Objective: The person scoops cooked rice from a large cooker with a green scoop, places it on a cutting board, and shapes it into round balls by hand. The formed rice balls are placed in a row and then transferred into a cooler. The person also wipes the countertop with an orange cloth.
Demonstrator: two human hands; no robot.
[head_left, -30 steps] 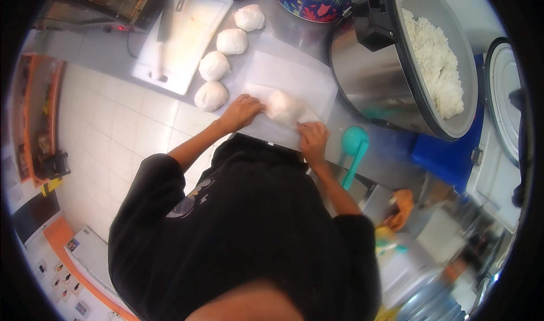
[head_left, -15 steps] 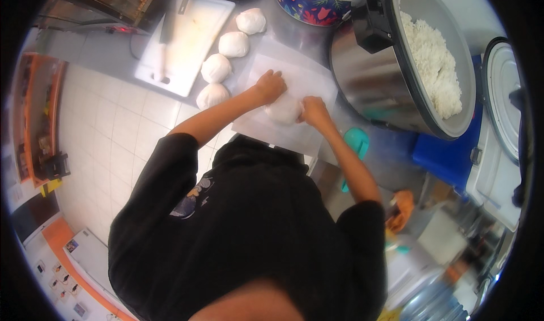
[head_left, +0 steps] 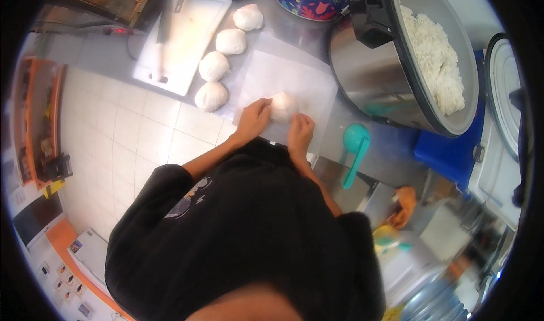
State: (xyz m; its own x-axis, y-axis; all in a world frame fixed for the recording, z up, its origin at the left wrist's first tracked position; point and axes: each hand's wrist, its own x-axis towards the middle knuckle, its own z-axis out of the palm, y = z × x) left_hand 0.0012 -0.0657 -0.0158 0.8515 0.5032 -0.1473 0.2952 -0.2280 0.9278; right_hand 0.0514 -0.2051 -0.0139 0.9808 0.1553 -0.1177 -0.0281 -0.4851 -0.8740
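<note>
Head view: left hand (head_left: 255, 118) and right hand (head_left: 301, 131) pinch opposite sides of a pale round bundle (head_left: 283, 108) in a narrow grip, on smooth white paper (head_left: 311, 83). Pulling too hard could tear its seemingly thin wrap (head_left: 284, 100). Farther off, four creased, rounded parcels (head_left: 214, 66) sit on the metal surface (head_left: 391, 151); grainy rice (head_left: 433, 60) lies in a shiny steel cooker (head_left: 365, 74).

Flat sheet (head_left: 314, 88): smooth, matt paper
Rice cooker (head_left: 362, 71): shiny metal
Scoop (head_left: 356, 142): smooth plastic
Table (head_left: 391, 156): glossy metal
</note>
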